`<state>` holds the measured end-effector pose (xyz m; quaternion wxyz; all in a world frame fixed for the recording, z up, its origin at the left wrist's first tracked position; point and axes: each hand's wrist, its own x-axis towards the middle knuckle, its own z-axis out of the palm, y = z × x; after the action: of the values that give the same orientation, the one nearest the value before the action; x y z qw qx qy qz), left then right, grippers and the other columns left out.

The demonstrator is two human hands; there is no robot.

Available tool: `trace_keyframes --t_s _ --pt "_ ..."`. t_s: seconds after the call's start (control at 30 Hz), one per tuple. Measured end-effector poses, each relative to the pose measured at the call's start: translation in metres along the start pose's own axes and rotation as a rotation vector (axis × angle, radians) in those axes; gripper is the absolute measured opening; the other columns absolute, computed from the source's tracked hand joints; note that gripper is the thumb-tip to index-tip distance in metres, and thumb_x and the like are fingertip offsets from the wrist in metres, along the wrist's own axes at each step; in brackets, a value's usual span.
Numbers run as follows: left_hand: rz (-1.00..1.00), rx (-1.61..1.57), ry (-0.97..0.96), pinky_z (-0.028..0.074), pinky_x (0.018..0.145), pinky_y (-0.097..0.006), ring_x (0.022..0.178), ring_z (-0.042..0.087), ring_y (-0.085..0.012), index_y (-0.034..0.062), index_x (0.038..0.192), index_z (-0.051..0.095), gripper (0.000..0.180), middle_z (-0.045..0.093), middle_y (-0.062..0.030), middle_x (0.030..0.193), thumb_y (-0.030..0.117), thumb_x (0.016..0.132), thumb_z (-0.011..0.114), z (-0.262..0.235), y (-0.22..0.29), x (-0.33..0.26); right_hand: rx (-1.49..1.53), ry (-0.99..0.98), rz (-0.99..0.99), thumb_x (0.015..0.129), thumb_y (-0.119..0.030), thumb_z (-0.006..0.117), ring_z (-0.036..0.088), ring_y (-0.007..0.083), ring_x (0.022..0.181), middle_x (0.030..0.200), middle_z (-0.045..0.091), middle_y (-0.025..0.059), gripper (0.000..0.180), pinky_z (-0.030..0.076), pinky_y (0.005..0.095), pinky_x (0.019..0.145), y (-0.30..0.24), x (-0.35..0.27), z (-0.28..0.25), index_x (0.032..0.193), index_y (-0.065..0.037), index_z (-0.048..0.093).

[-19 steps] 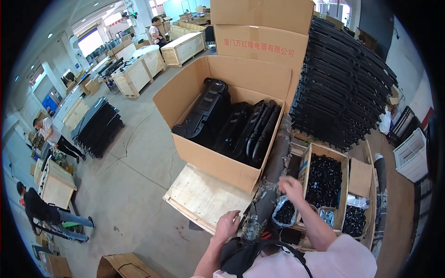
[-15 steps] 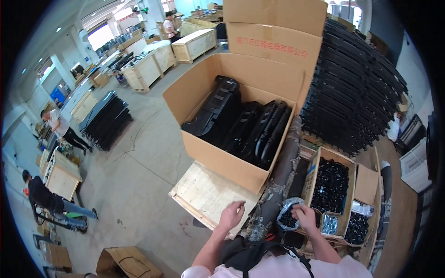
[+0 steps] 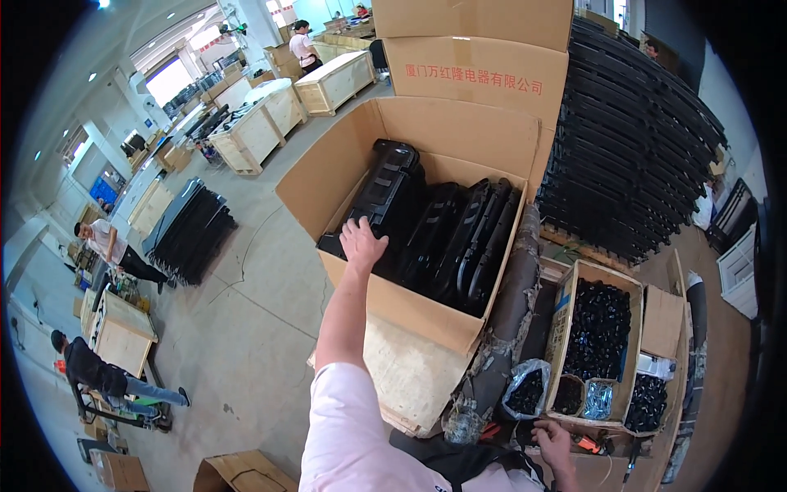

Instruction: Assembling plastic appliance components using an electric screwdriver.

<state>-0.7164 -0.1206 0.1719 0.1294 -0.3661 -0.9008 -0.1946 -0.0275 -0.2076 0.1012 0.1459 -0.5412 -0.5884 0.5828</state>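
Observation:
My left hand (image 3: 361,243) reaches forward, fingers spread, over the near left end of a long black plastic panel (image 3: 385,184). It appears to touch the panel and does not grip it. That panel leans with several more black plastic panels (image 3: 471,234) inside a tall open cardboard box (image 3: 402,303). Low at the right, my right hand (image 3: 554,447) is held close to my body with its fingers curled. What lies in those fingers, if anything, I cannot make out. Just above it sits a clear plastic bag (image 3: 525,389) of small black parts.
A wooden-sided bin at right holds a carton of small black parts (image 3: 602,328), silvery packets (image 3: 599,400) and an orange-black tool (image 3: 589,444). Stacked black panels (image 3: 631,148) rise behind. A grey wrapped roll (image 3: 516,283) runs beside the box. Other people stand far left and back.
My left hand has moved forward from above the pale board to the panel in the box. My right hand has come out of the plastic bag and back toward my body.

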Motion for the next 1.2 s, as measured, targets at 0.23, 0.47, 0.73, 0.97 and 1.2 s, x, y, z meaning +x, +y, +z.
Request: trace_keyframes --t_s 0.23,0.47,0.73,0.97,1.2 --pt "-0.296 0.173 -0.345 0.036 0.120 -0.052 0.147 0.042 -0.0417 0.0089 0.156 0.038 0.106 0.044 -0.0262 0.156 0.056 0.074 0.086 0.011 0.012 0.067 -0.183 0.013 0.007 0.103 -0.021 0.064 0.061 0.0336 0.122 0.126 0.069 0.0201 0.027 0.043 0.0450 0.111 -0.027 -0.041 -0.014 0.122 -0.004 0.074" --pt "-0.285 0.103 -0.355 0.042 0.113 -0.057 0.143 0.044 -0.0441 0.0105 0.153 0.039 0.102 0.047 -0.0250 0.149 0.047 0.071 0.088 0.013 0.008 0.082 -0.238 0.002 -0.008 0.102 -0.017 0.064 0.069 0.0312 0.106 0.118 0.073 0.0177 0.028 0.054 0.0401 0.096 -0.022 -0.028 -0.003 0.125 -0.002 0.070" --pt "-0.190 -0.062 -0.069 0.041 0.113 -0.058 0.136 0.046 -0.0463 0.0091 0.150 0.045 0.098 0.050 -0.0257 0.143 0.040 0.067 0.085 -0.022 0.025 0.064 -0.180 -0.002 0.028 0.101 -0.015 0.063 0.069 0.0221 0.097 0.105 0.075 0.0137 0.026 0.054 0.0345 0.087 -0.019 -0.009 -0.005 0.122 -0.002 0.071" --pt "-0.138 -1.122 -0.253 0.050 0.102 -0.037 0.113 0.064 -0.0272 0.0049 0.153 0.047 0.082 0.061 -0.0178 0.126 0.034 0.083 0.079 -0.066 0.038 0.011 -0.232 -0.048 -0.252 0.092 -0.016 0.073 0.067 0.0105 0.081 0.093 0.076 0.0044 0.031 0.056 0.0288 0.077 -0.075 0.033 0.001 0.121 -0.005 0.074" --pt "-0.040 -1.436 -0.727 0.048 0.105 -0.038 0.122 0.057 -0.0241 0.0082 0.152 0.047 0.077 0.056 -0.0104 0.127 0.025 0.083 0.078 -0.092 0.171 -0.179 0.270 -0.122 -0.472 0.088 -0.021 0.081 0.061 0.0225 0.128 0.147 0.057 0.0135 0.093 0.048 0.0378 0.108 -0.191 0.106 0.003 0.164 -0.012 0.028"
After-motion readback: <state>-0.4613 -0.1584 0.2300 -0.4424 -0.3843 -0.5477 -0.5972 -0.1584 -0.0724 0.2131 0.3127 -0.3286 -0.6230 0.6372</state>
